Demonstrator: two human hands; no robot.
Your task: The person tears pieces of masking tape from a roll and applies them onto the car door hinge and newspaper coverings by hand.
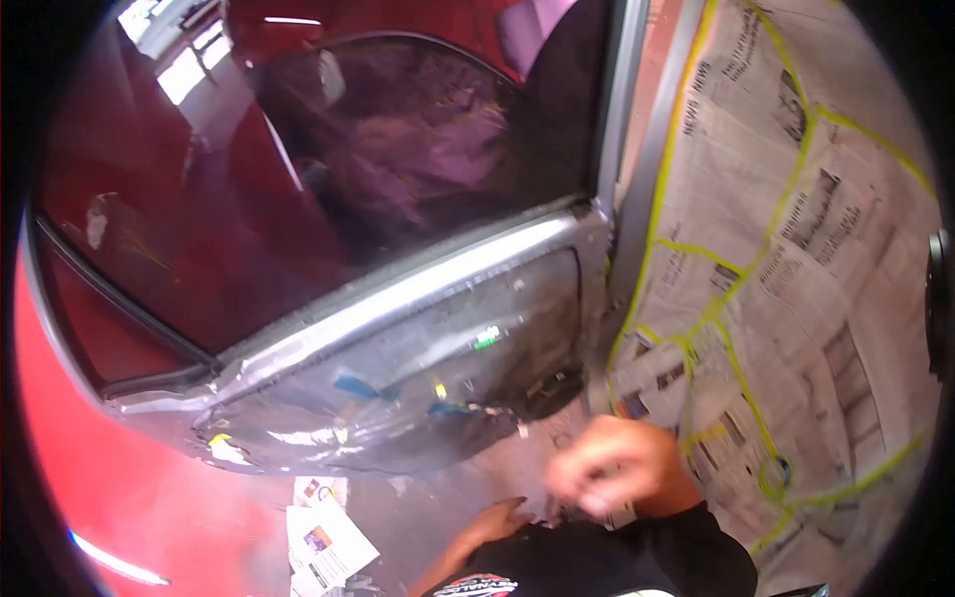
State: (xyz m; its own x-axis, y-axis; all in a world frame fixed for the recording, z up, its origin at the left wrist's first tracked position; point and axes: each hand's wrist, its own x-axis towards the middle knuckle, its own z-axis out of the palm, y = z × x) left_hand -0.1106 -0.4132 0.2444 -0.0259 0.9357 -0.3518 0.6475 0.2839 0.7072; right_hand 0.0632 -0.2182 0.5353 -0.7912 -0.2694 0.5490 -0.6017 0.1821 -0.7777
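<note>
My right hand (622,468) is raised in front of my black shirt, just below the lower corner of the car door. Its fingers are curled in and slightly blurred; whatever they may hold is hidden. Lower and to the left, my left hand (500,518) is close to my body, its visible fingers stretched out and a little apart. The grey inner side of the car door (398,383) stands before me, covered with a shiny, wrinkled film. Dark window glass (398,169) fills its upper frame. Neither hand visibly touches the door.
On the right, newspaper sheets (836,289) joined with yellow-green tape (733,289) cover part of the car. A roll of tape (774,474) appears against them. Red bodywork (199,517) lies at the left. Printed papers (328,545) are on the floor below the door.
</note>
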